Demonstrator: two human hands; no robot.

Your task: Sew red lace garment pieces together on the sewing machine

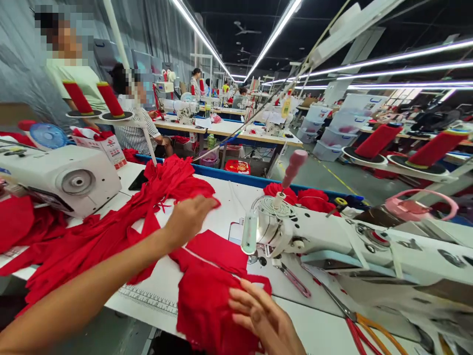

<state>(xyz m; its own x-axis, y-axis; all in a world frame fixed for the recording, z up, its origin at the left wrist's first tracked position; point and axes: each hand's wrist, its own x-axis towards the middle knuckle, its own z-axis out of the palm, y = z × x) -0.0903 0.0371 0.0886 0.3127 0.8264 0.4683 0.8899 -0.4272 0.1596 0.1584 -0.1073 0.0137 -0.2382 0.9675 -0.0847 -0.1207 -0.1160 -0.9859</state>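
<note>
My left hand [190, 219] reaches over the table to a heap of red fabric strips [170, 180], its fingers closed at the heap's near edge on a bit of red cloth. Flat on a red fabric piece [205, 291] lies my right hand [268, 318], fingers stretched out and apart. A thin white line crosses that piece, and its far edge reaches close to the needle area of the white sewing machine [321, 231]. Another red panel [218, 249] lies at its top.
Orange and red-handled scissors [354, 315] lie at the right, near pink tweezers [295, 281]. A second sewing machine [70, 180] stands at the left. Red thread cones [379, 140] are on a stand. Two people sit or stand beyond, at the left. A ruler strip [148, 298] runs along the table's front.
</note>
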